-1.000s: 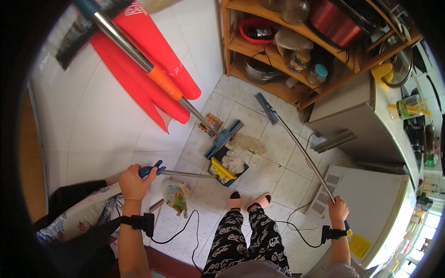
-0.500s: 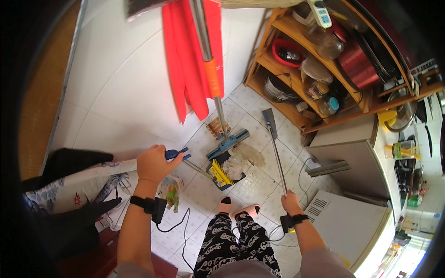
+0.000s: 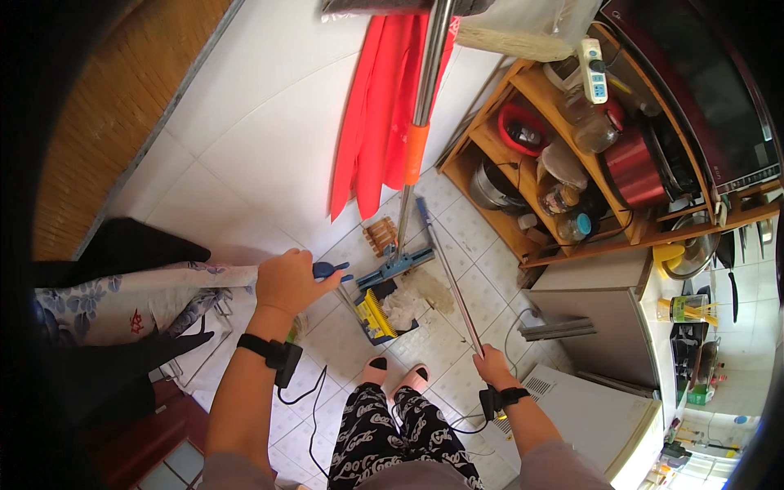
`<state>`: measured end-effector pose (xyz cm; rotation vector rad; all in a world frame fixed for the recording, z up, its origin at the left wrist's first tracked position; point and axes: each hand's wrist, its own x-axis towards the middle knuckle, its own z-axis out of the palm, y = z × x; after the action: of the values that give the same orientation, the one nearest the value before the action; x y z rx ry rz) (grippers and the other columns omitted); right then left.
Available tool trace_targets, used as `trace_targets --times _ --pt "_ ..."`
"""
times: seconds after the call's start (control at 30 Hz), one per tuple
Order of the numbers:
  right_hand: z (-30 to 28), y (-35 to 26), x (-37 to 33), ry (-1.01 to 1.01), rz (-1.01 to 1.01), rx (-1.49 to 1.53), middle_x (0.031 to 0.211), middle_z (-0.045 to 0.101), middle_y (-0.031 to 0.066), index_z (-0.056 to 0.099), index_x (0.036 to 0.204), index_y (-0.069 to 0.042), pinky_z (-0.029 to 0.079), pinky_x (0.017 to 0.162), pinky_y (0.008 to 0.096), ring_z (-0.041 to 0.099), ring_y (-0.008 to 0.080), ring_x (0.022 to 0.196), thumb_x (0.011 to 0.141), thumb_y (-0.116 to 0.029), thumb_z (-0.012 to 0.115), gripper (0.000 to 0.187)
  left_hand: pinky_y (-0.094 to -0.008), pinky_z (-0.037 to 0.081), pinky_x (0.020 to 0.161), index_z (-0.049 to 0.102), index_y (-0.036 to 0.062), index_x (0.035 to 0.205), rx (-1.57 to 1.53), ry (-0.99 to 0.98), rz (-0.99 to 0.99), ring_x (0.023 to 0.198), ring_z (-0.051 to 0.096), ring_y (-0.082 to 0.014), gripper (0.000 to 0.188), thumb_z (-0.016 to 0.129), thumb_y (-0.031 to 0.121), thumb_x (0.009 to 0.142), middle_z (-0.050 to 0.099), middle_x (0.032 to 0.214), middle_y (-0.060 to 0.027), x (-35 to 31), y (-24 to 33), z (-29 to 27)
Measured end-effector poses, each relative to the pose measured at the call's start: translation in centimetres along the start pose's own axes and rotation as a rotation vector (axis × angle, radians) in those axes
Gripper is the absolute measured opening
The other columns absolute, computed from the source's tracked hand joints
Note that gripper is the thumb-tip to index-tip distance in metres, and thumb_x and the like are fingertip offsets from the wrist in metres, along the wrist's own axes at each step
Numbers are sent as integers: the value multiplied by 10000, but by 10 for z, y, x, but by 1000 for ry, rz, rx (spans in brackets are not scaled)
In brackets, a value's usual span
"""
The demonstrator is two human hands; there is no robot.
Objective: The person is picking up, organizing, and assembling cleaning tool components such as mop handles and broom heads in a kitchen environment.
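Observation:
A long-handled dustpan (image 3: 378, 317) with a yellow comb edge stands on the tiled floor, with pale crumpled litter (image 3: 400, 309) in it. My left hand (image 3: 286, 282) is closed around the blue end of its handle. In my right hand (image 3: 492, 367) I grip the metal stick of a broom (image 3: 454, 273). Its narrow blue-grey head reaches the floor beyond the dustpan, to the right of a flat mop (image 3: 395, 267). A brownish patch of dirt (image 3: 433, 291) lies on the tiles between the dustpan and the broom stick.
The mop's pole rises before a red cloth (image 3: 377, 122) on the white wall. A small wooden roller-like thing (image 3: 380, 235) lies by the wall. Wooden shelves (image 3: 482, 110) with pots and jars stand at right. A cloth-covered surface (image 3: 122, 306) is at left; cables (image 3: 314, 416) hang near my legs.
The broom head has swung left and farther off, toward the mop, and now shows edge-on. My right hand has moved slightly left. My left hand keeps its hold on the dustpan, and the view has shifted.

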<state>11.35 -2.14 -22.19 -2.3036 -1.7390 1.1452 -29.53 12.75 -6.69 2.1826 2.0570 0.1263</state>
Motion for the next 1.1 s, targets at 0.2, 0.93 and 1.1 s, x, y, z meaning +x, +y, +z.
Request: trace_targets --times 0.2,0.93,1.1 --pt "-29 28 -61 50 -54 86 605 575 117 565 941 10 460 467 317 563 207 463 758 -220 589 295 -380 447 479 568 33 587 6 73 37 518 547 -295 489 630 516 625 542 590 -112 -20 28 -9" --pt "-148 247 -310 36 261 332 577 550 78 552 819 10 418 365 281 508 134 390 768 -131 553 150 -399 433 535 614 29 658 -36 -236 -193 590 571 -325 512 604 540 687 586 622 -161 -226 174 -77" --pt "-124 273 -284 104 165 39 687 574 202 545 785 27 455 571 406 557 335 627 743 -179 534 210 -398 448 553 607 27 646 32 -189 -303 608 585 -323 525 580 548 700 590 623 -166 -256 169 -71"
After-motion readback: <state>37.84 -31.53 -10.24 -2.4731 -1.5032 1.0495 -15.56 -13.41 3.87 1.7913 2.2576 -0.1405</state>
